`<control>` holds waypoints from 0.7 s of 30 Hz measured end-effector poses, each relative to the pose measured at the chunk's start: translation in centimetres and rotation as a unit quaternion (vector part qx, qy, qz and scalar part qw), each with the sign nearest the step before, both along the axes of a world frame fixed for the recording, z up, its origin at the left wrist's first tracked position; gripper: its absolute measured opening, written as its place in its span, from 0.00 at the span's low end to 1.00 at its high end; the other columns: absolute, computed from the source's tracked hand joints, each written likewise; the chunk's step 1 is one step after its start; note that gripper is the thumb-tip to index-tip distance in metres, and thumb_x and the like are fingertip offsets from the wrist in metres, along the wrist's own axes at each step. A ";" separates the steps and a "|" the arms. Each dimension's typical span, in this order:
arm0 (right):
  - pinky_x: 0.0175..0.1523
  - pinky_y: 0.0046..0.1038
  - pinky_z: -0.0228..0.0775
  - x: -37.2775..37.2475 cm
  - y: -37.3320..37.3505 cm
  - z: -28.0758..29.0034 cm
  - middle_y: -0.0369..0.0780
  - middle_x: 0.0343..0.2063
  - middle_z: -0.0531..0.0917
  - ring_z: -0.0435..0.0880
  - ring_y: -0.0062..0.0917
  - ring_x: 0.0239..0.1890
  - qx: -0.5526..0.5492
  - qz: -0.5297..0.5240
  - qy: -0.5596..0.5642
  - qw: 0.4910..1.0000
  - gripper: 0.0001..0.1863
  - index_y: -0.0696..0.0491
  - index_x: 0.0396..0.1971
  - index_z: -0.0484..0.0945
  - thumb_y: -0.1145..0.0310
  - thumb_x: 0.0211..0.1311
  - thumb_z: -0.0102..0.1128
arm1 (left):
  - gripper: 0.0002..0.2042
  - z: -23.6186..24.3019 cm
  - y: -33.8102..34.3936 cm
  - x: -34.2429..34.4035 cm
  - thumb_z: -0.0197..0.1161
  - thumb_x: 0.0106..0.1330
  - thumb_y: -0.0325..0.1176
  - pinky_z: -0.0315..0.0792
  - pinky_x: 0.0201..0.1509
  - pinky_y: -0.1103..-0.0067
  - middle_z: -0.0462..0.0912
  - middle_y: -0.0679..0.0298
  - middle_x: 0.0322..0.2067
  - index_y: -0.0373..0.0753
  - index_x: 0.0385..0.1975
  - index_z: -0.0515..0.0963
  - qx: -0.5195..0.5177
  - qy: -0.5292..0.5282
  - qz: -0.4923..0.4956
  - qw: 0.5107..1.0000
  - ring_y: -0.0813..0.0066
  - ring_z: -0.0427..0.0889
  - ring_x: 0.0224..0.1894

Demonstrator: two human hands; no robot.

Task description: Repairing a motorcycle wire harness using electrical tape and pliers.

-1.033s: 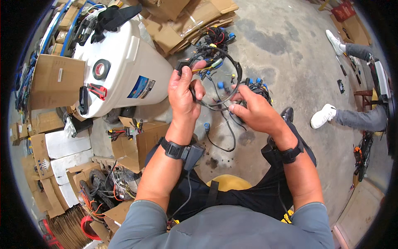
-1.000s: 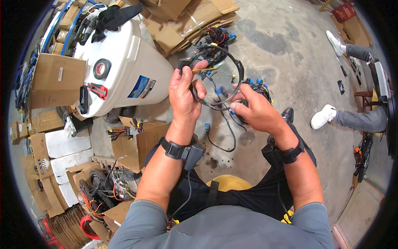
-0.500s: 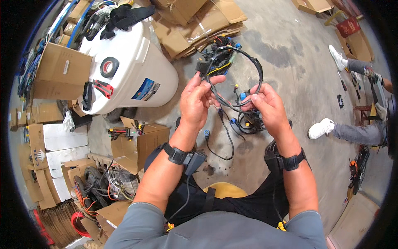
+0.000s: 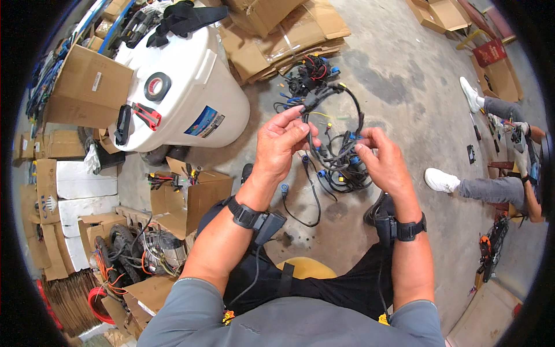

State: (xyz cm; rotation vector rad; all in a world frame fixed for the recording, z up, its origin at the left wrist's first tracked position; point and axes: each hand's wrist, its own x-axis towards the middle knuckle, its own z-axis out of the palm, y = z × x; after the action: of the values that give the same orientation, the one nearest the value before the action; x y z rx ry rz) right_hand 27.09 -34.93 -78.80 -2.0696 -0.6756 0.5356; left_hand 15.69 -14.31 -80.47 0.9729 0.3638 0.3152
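Raised in front of me is a looped black wiring harness (image 4: 313, 103). My left hand (image 4: 278, 141) is closed on its left side, thumb and fingers pinching the thick wrapped part. At the loop's right edge, my right hand (image 4: 386, 162) has thumb and forefinger curled in at the cable; the exact contact is hard to make out. Beneath the hands, a coil of black cables (image 4: 350, 176) with blue and yellow connectors rests on the floor, partly hidden by the held loop. One cable ends in a round blue connector (image 4: 284, 189). Farther off lies another tangled harness pile (image 4: 309, 75).
A white barrel (image 4: 222, 98) stands at left, with black tape (image 4: 156, 87) and a red cutter (image 4: 147, 117) on its lid. An open cardboard box (image 4: 202, 196) is nearer. Flattened cardboard (image 4: 277, 46) lies beyond. Another person's leg (image 4: 491, 191) extends in from the right.
The harness loop has turned and narrowed between my hands. My left hand has shifted slightly right, and my right hand's pinch has loosened and moved a little lower. The view has shifted slightly.
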 end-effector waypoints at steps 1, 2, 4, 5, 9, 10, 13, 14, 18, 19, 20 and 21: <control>0.47 0.31 0.73 -0.1 0.0 0.0 0.45 0.34 0.82 0.83 0.34 0.37 -0.003 -0.003 0.000 1.000 0.16 0.58 0.45 0.71 0.71 0.58 0.59 | 0.17 0.1 -0.3 0.0 0.60 0.65 0.28 0.80 0.34 0.76 0.83 0.57 0.33 0.36 0.54 0.71 -0.003 0.000 -0.003 1.000 0.67 0.84 0.31; 0.47 0.32 0.73 -0.2 0.2 -0.1 0.45 0.37 0.82 0.82 0.36 0.39 0.026 0.000 -0.041 0.999 0.17 0.58 0.47 0.71 0.72 0.58 0.59 | 0.17 0.3 -0.6 0.0 0.60 0.65 0.27 0.79 0.33 0.77 0.83 0.57 0.32 0.35 0.53 0.72 0.006 0.014 -0.007 1.000 0.68 0.84 0.30; 0.48 0.33 0.73 -0.6 0.6 -0.2 0.46 0.40 0.81 0.82 0.38 0.41 0.054 0.001 -0.082 0.995 0.19 0.57 0.50 0.71 0.72 0.58 0.59 | 0.16 0.3 -0.8 -0.1 0.60 0.65 0.26 0.78 0.31 0.78 0.82 0.58 0.31 0.34 0.53 0.74 0.014 0.028 -0.013 0.999 0.69 0.84 0.28; 0.49 0.33 0.73 -0.7 0.8 -0.2 0.47 0.43 0.80 0.81 0.38 0.42 0.066 -0.004 -0.097 0.993 0.21 0.56 0.52 0.70 0.73 0.58 0.58 | 0.15 0.2 -0.8 -0.2 0.60 0.64 0.25 0.77 0.30 0.79 0.82 0.58 0.31 0.34 0.52 0.75 0.014 0.027 -0.026 0.999 0.70 0.83 0.27; 0.50 0.31 0.73 -0.4 0.8 -0.5 0.47 0.45 0.79 0.81 0.35 0.42 0.094 -0.015 -0.088 0.992 0.23 0.55 0.56 0.69 0.74 0.59 0.57 | 0.14 0.1 -0.6 -0.3 0.58 0.64 0.24 0.68 0.21 0.85 0.81 0.58 0.29 0.32 0.50 0.77 0.011 0.019 -0.057 0.998 0.78 0.74 0.18; 0.49 0.30 0.73 -0.4 0.8 -0.5 0.46 0.43 0.80 0.81 0.33 0.41 0.110 -0.023 -0.042 0.993 0.22 0.55 0.55 0.70 0.74 0.59 0.57 | 0.14 0.1 -0.5 -0.3 0.57 0.63 0.24 0.65 0.19 0.85 0.80 0.58 0.28 0.32 0.50 0.77 0.014 0.007 -0.072 0.997 0.80 0.71 0.17; 0.45 0.28 0.72 -0.1 0.6 -0.3 0.44 0.36 0.81 0.80 0.28 0.36 0.072 -0.016 0.007 0.997 0.19 0.57 0.52 0.72 0.73 0.59 0.58 | 0.14 0.5 -0.5 -0.4 0.56 0.64 0.25 0.61 0.18 0.86 0.79 0.58 0.27 0.33 0.49 0.77 -0.005 -0.001 -0.088 0.996 0.81 0.68 0.15; 0.45 0.28 0.72 -0.1 0.6 -0.1 0.44 0.36 0.81 0.80 0.28 0.36 0.071 -0.018 0.007 0.997 0.19 0.57 0.52 0.72 0.73 0.59 0.58 | 0.14 0.5 -0.4 -0.5 0.56 0.64 0.25 0.61 0.17 0.86 0.79 0.59 0.27 0.33 0.49 0.77 -0.019 -0.009 -0.099 0.995 0.82 0.67 0.15; 0.37 0.28 0.70 -0.3 0.6 0.1 0.42 0.29 0.79 0.76 0.25 0.28 0.101 -0.038 -0.007 0.994 0.18 0.59 0.48 0.73 0.72 0.57 0.60 | 0.13 0.3 -0.4 -0.5 0.56 0.65 0.26 0.60 0.16 0.85 0.78 0.59 0.26 0.36 0.49 0.77 -0.033 -0.006 -0.100 0.994 0.82 0.66 0.13; 0.34 0.28 0.69 -0.3 0.6 0.0 0.43 0.28 0.78 0.76 0.25 0.27 0.126 -0.045 -0.018 0.991 0.18 0.59 0.47 0.73 0.72 0.57 0.61 | 0.13 0.3 -0.4 -0.5 0.56 0.65 0.26 0.59 0.16 0.85 0.77 0.60 0.26 0.36 0.49 0.77 -0.036 -0.003 -0.101 0.994 0.82 0.66 0.13; 0.34 0.28 0.69 -0.2 0.5 0.0 0.43 0.28 0.78 0.76 0.25 0.27 0.126 -0.047 -0.018 0.991 0.18 0.59 0.47 0.73 0.72 0.57 0.61 | 0.13 0.4 -0.4 -0.5 0.56 0.66 0.27 0.59 0.16 0.85 0.77 0.60 0.25 0.37 0.49 0.77 -0.040 0.000 -0.102 0.994 0.82 0.65 0.13; 0.33 0.28 0.69 -0.1 0.5 0.0 0.43 0.28 0.79 0.77 0.25 0.26 0.095 -0.029 -0.032 0.995 0.16 0.59 0.45 0.74 0.72 0.56 0.62 | 0.12 0.4 -0.4 -0.5 0.57 0.66 0.27 0.59 0.16 0.85 0.77 0.60 0.25 0.37 0.49 0.77 -0.044 0.003 -0.102 0.994 0.82 0.65 0.13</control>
State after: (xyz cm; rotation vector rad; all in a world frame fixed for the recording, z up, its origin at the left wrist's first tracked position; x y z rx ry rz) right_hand 26.97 -34.43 -78.83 -1.9284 -0.6752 0.3597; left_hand 15.22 -14.73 -80.02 0.9168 0.2785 0.1087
